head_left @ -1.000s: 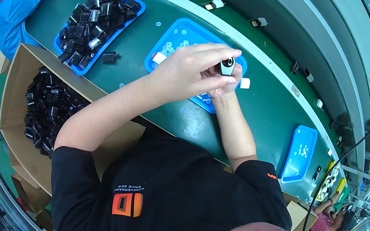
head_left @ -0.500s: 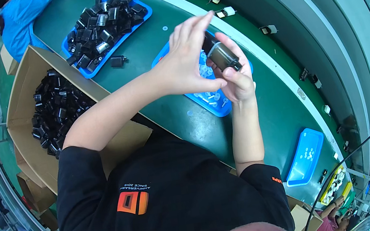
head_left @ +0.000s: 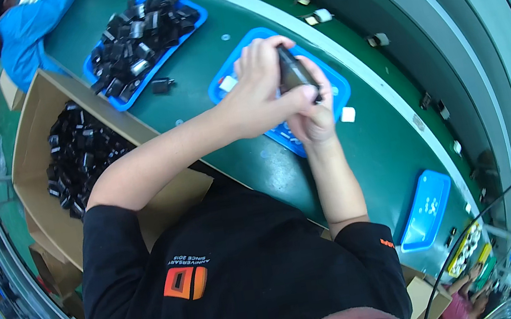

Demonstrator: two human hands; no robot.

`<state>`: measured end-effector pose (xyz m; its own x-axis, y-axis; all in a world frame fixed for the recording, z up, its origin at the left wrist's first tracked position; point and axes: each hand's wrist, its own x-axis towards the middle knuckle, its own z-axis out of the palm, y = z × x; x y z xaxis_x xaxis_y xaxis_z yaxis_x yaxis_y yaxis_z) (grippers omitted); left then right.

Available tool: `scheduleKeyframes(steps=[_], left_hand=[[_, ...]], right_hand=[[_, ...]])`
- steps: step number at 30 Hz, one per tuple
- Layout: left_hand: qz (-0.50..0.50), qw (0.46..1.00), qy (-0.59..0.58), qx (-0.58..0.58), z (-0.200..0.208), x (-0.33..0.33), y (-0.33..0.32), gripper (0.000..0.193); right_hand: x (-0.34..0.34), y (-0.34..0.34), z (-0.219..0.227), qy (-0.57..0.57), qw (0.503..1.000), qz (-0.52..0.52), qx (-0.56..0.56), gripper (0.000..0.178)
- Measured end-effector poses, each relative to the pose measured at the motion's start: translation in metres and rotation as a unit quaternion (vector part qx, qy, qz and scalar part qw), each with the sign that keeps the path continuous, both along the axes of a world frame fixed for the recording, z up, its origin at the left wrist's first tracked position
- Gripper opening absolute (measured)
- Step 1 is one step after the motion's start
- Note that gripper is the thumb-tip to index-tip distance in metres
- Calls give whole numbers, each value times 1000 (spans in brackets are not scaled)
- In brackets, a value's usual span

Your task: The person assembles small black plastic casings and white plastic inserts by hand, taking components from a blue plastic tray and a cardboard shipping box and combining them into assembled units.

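Dark glossy canister (head_left: 293, 74), held over the blue tray (head_left: 340, 86) on the green counter (head_left: 377, 158). Left hand (head_left: 260, 79) grips it, thumb toward the lower end, fingers toward the upper; right hand (head_left: 315, 111) is closed against its right side. Judged light, rigid and somewhat slippery, its shell liable to scuff; best gripped around the body. Finer surface detail is blurred.

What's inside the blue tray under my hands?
In the blue tray, a white block shows at the left and small pale pieces near the lower edge. Your left hand and right hand hide the middle.
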<state>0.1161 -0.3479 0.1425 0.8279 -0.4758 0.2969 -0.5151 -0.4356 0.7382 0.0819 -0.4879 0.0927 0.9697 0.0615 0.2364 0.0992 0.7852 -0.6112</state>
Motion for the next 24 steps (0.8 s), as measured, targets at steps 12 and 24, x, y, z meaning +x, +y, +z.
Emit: scheduleKeyframes(steps=[12, 24], left_hand=[[-15, 993, 52, -102, 25, -2, 36, 98], [455, 889, -28, -41, -11, -54, 365, 32]], right_hand=[[70, -175, -25, 100, 766, -327, -545, 43], [100, -329, -50, 305, 317, -294, -849, 55]])
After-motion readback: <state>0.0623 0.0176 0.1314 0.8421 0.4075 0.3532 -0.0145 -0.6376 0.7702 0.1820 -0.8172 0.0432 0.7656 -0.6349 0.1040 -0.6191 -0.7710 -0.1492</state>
